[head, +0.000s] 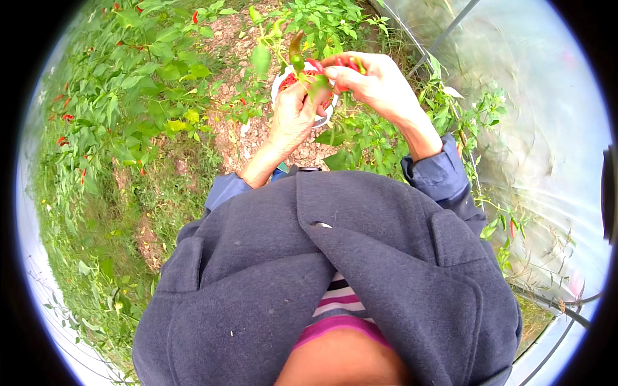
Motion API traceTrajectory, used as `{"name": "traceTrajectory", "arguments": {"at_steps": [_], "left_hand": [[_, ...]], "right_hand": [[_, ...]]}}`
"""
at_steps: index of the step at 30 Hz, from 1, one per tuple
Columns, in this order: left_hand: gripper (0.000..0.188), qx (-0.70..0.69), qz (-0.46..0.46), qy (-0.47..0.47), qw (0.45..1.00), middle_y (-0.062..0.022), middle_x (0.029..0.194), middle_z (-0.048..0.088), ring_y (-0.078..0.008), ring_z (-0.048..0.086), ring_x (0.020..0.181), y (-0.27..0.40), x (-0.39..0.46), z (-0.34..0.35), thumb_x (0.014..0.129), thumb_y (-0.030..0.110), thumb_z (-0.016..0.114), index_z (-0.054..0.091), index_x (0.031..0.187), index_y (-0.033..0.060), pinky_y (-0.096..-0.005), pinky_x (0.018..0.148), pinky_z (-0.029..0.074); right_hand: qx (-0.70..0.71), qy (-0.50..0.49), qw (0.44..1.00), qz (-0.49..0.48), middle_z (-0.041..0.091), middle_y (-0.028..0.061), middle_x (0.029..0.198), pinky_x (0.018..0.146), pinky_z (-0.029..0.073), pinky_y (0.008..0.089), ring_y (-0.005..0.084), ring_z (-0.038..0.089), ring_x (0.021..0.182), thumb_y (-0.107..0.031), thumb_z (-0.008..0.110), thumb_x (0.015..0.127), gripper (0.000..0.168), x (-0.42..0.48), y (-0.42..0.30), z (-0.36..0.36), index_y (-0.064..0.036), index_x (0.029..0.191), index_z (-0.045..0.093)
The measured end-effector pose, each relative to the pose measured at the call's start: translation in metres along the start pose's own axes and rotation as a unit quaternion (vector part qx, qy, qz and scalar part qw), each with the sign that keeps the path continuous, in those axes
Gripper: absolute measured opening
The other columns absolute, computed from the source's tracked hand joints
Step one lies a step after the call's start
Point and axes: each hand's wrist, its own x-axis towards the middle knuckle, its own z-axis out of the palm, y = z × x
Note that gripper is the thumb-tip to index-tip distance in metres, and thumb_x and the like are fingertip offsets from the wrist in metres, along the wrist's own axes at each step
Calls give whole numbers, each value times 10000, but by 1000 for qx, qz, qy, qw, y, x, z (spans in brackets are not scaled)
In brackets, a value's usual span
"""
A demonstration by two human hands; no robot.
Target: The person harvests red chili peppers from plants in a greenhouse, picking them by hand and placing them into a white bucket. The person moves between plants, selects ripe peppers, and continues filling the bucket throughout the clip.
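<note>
My left hand [295, 108] grips a leafy chili pepper stem [277, 50] that bears green peppers and a darker brownish pepper [296, 44]. Just right of it, my right hand [369, 79] holds several red chili peppers [342, 88] in its curled fingers, with a green-tinged one among them. Its thumb and forefinger meet at a red pepper [315, 65] beside the stem. Below both hands stands a white bucket [276, 86] with many red chilies in it; the hands and leaves hide part of it.
Dense chili plants [140, 72] with red fruit grow on the left, over weeds and reddish stony soil [231, 48]. More pepper plants [372, 140] stand close at the right, along a translucent plastic sheet wall [526, 96] with metal tubes [454, 24].
</note>
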Motion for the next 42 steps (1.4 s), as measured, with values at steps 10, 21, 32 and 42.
{"name": "traceTrajectory", "arguments": {"at_steps": [10, 21, 32, 42], "left_hand": [[143, -110, -54, 24, 992, -59, 731, 596, -133, 613, 567, -23, 7, -1, 906, 118, 545, 576, 978, -1, -271, 519, 507], [126, -352, -178, 120, 911, -130, 747, 620, -185, 601, 611, -51, 15, -13, 895, 67, 536, 570, 911, -54, -290, 556, 548], [500, -248, -129, -10, 960, -140, 1107, 614, -74, 479, 499, -4, -43, -80, 865, 266, 585, 487, 1262, -22, -225, 524, 456], [159, -377, -280, 156, 869, -57, 671, 581, -138, 561, 566, -82, -155, -106, 909, 141, 554, 579, 869, -11, -260, 537, 476]], "right_hand": [[-35, 46, 996, -61, 642, 39, 743, 638, 465, 287, 111, 580, 692, -226, 618, 831, 227, -1, 17, 13, -20, 925, 629], [588, 164, 792, -5, 546, 17, 783, 357, 243, 156, 10, 323, 467, -211, 502, 936, 180, -36, 81, -21, -36, 961, 538], [454, -134, 878, 76, 523, 5, 691, 389, 276, 208, 51, 372, 458, -234, 525, 931, 183, 5, -3, 67, -53, 957, 541], [175, -314, 923, 138, 619, 42, 750, 579, 449, 290, 114, 532, 622, -183, 543, 901, 160, 43, 47, 222, -43, 974, 567]]}}
